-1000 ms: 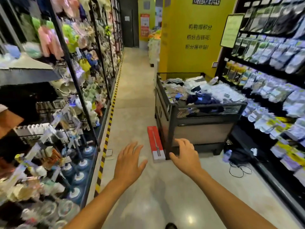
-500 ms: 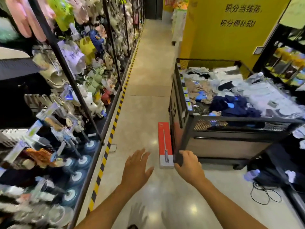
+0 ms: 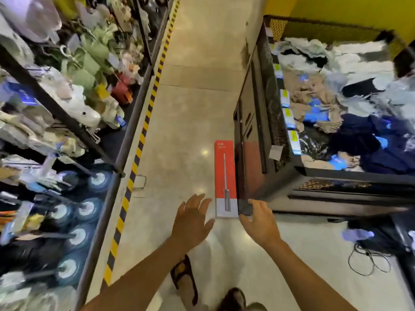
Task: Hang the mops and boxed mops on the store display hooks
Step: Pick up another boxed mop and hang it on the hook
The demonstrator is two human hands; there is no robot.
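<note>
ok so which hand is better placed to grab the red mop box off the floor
Probably the left hand: it hovers open beside the free edge of the red mop box. The right hand is as near, but that edge lies close along the black bin.

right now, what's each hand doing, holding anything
Left hand: open and spread, holding nothing, just left of the boxed mop.
Right hand: open, loosely curved, holding nothing, just right of its near end.
</note>
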